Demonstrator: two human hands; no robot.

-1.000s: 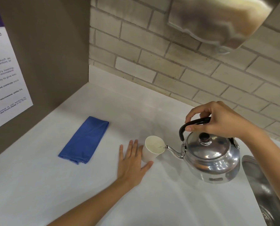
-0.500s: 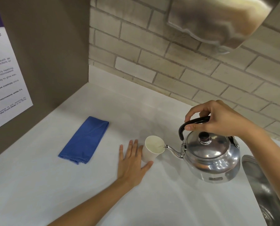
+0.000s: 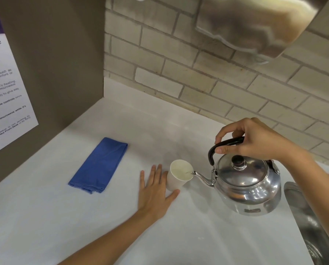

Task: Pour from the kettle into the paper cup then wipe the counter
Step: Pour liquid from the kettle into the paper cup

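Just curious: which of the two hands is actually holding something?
The right hand, curled around the kettle handle. The left hand lies flat and open beside the paper cup.

You've got loads of open counter along the front edge and in the back left corner. The blue cloth sits mid-left, and the paper cup, your left hand and the kettle crowd the right, with the sink off the right edge.

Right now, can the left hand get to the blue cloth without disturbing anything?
Probably yes. The left hand lies flat beside the paper cup, holding nothing, and bare counter separates it from the blue cloth. Leaving would unbrace the cup while the kettle pours.
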